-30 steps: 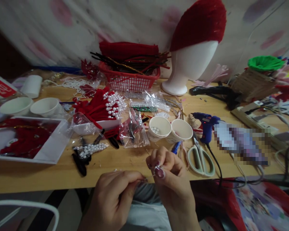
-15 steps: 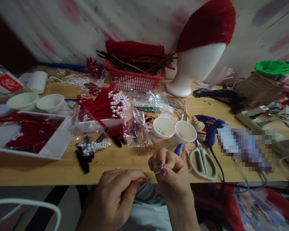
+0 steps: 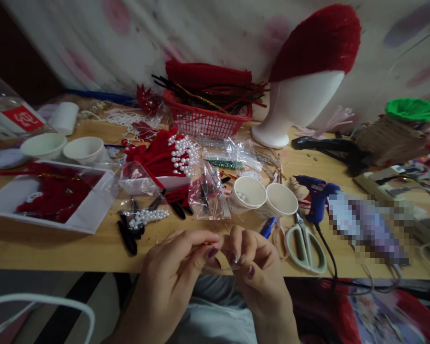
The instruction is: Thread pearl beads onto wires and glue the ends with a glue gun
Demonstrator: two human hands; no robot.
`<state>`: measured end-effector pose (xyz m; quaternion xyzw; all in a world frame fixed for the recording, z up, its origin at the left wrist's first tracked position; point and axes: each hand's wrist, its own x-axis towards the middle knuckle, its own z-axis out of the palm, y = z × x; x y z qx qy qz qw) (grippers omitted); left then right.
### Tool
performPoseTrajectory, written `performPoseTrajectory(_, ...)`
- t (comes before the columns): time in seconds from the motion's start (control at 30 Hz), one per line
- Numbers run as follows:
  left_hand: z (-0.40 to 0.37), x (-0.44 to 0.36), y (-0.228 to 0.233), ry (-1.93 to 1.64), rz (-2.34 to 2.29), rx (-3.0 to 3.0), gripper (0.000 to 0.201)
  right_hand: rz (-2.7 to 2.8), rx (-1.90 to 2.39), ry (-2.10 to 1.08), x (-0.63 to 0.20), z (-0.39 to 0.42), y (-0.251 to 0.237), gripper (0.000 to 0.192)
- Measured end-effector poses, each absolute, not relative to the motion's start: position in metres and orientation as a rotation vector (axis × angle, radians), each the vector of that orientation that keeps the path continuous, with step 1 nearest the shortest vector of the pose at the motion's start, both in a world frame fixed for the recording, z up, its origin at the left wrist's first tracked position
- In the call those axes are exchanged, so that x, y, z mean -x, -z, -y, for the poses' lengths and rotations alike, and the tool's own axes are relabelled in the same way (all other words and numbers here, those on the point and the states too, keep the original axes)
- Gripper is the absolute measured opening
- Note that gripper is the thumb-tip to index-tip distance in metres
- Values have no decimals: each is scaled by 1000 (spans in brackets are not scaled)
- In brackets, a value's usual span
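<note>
My left hand and my right hand meet at the table's front edge, fingertips close together. Both are closed in a pinch. A thin, clear strand bows between them, each hand gripping a part of it. Something tiny and shiny shows at my right fingertips, too small to name. Just beyond the hands stand two paper cups; the left cup has white beads inside, and the right cup is beside it. A blue pen-like object lies near my right hand.
Scissors and a blue glue gun with its cord lie to the right. Leftward are bagged pearls, a white box and red stems with pearl tips. Behind stand a red basket and a white mannequin head.
My left hand has risen and come closer to my right, so the fingertips nearly touch. The clear strand now bows below them. The camera view has shifted slightly.
</note>
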<state>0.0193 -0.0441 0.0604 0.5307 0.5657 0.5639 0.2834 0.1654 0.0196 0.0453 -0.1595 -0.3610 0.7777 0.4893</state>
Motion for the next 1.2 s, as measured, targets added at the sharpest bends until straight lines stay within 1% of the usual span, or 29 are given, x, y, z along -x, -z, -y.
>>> performPoseTrajectory(0.1,43,-21,-62,-1558,-1527,-1511,18,952,408,-1894,-167,-20,-48,15)
performPoseTrajectory(0.3,43,-2,-75,-1805,-1847,-1078,14,1081,428,-1811,-182,-29,-56,11)
performPoseTrajectory(0.4,41,18,-76,-1749,-1976,-1070,8,1105,434,-1775,-186,-34,-53,7)
performPoseTrajectory(0.5,41,25,-78,-1639,-2014,-1031,11,1169,474,-1685,-184,-37,-50,7)
performPoseTrajectory(0.57,43,18,-81,-1546,-1944,-997,23,1167,494,-1645,-182,-37,-50,7)
performPoseTrajectory(0.63,44,5,-87,-1392,-1753,-998,31,1119,502,-1629,-179,-37,-51,10)
performPoseTrajectory(0.7,43,-10,-92,-1232,-1528,-1055,25,1062,505,-1637,-178,-36,-53,16)
performPoseTrajectory(0.77,40,-23,-94,-1150,-1351,-1167,21,1043,508,-1659,-177,-36,-54,20)
performPoseTrajectory(0.83,36,-32,-94,-1144,-1256,-1241,20,1051,521,-1667,-177,-35,-55,19)
performPoseTrajectory(0.93,35,-39,-92,-1202,-1223,-1190,20,1112,530,-1649,-179,-34,-56,12)
performPoseTrajectory(0.97,36,-40,-91,-1222,-1228,-1146,20,1137,531,-1645,-179,-33,-56,14)
performPoseTrajectory(1.07,39,-43,-91,-1250,-1236,-1025,21,1178,527,-1654,-181,-29,-54,28)
performPoseTrajectory(1.1,39,-44,-91,-1257,-1242,-1002,21,1177,524,-1659,-181,-28,-53,29)
performPoseTrajectory(1.2,39,-45,-92,-1273,-1249,-993,22,1183,529,-1663,-180,-22,-50,20)
